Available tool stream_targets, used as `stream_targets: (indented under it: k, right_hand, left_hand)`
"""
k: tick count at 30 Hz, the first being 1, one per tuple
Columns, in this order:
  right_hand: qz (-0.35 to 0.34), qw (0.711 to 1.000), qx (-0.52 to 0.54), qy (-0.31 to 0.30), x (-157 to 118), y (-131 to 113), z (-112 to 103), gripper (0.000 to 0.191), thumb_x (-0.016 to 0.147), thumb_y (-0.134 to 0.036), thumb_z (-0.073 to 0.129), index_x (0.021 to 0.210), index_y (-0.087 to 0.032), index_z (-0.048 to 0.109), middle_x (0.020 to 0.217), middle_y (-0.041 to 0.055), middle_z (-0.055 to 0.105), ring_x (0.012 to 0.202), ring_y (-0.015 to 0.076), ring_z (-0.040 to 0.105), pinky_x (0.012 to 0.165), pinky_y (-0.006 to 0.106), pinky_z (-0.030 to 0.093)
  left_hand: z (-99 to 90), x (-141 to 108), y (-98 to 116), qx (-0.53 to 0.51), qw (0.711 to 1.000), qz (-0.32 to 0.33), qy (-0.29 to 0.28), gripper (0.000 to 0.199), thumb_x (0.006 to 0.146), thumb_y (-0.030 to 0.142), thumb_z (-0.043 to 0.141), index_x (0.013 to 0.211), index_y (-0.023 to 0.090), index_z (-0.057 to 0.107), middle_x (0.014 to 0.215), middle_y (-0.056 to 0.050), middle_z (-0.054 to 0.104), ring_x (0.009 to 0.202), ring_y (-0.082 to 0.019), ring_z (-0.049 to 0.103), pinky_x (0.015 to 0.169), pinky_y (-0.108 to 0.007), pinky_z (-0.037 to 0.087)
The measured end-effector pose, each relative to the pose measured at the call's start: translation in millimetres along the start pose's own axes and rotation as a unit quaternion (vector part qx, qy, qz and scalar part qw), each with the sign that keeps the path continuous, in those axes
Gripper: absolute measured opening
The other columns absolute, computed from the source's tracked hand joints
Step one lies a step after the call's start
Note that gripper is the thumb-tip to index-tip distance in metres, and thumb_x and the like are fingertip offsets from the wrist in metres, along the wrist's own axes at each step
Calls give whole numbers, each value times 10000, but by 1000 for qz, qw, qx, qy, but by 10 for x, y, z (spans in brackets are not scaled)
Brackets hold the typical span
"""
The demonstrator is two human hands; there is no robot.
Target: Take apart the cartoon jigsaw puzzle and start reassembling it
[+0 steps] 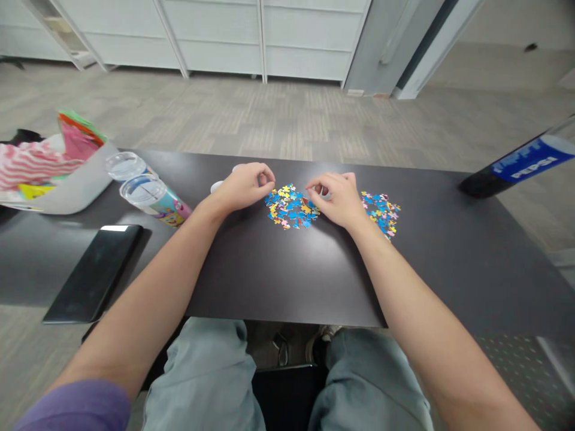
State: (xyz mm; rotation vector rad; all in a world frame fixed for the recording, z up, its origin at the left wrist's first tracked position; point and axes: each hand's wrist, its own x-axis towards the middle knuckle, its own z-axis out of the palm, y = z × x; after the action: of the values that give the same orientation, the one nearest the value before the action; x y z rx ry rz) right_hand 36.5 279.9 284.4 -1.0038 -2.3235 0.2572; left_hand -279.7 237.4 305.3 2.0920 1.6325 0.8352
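Note:
Two heaps of small jigsaw puzzle pieces in blue, yellow, pink and white lie on the dark table. The middle heap of puzzle pieces [293,208] sits between my hands, while the right heap of puzzle pieces [384,212] is partly covered by my right wrist. My left hand [245,187] is at the middle heap's left edge, thumb and forefinger curled close together. Over that heap's right edge, my right hand [336,197] is bent in a pinch. Whatever either hand holds is too small or hidden to make out. White round lids [217,187] show partly behind my left hand.
Two clear-topped printed cups [155,200] stand left of my left forearm. Nearer me lies a black tablet-like slab [95,272]. A white bin [85,188] with colourful packets is at far left; a Pepsi bottle [523,161] stands at right. The table's front edge borders my knees.

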Motion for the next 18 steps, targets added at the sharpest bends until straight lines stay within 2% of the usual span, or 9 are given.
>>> stream_targets:
  k: [3, 6, 10, 14, 18]
  right_hand:
    - [-9, 1000, -5, -11, -5, -7, 1, 171, 1152, -354, 697, 1117, -309, 859, 1011, 18, 859, 937, 272, 751, 1094, 506, 424]
    - [-14, 1000, -5, -15, -4, 8, 0, 182, 1157, -365, 689, 1120, -302, 855, 1017, 25, 857, 962, 279, 762, 1100, 519, 427]
    - [-22, 1000, -1, -20, 0, 21, 8, 188, 1155, -370, 689, 1130, -293, 859, 1006, 28, 838, 956, 281, 760, 1122, 537, 426]
    - [-20, 999, 6, -32, -3, 28, 20, 176, 1155, -377, 700, 1150, -300, 858, 1016, 20, 843, 938, 277, 757, 1133, 543, 432]
    - [-17, 999, 18, -26, -9, 41, 25, 177, 1145, -386, 712, 1156, -297, 865, 1013, 21, 849, 918, 272, 751, 1139, 545, 436]
  left_hand:
    - [-21, 9, -149, 50, 998, 24, -34, 206, 966, 363, 872, 1139, 256, 903, 967, -11, 818, 820, -221, 682, 959, -392, 573]
    - [-8, 53, -211, 61, 995, 48, -63, 301, 990, 394, 892, 1247, 243, 935, 1054, -34, 840, 887, -227, 712, 1027, -397, 584]
    - [18, 64, -164, 57, 993, 58, -84, 204, 1016, 303, 858, 1186, 239, 951, 1063, -45, 831, 971, -244, 742, 1057, -405, 595]
    - [9, 36, -132, 44, 995, 48, -70, 145, 995, 260, 899, 1135, 228, 926, 1030, -51, 814, 1054, -273, 761, 1113, -429, 607]
    - [-24, 41, -161, 33, 997, 21, -71, 165, 983, 288, 964, 1124, 234, 899, 918, -17, 767, 967, -275, 762, 1122, -459, 613]
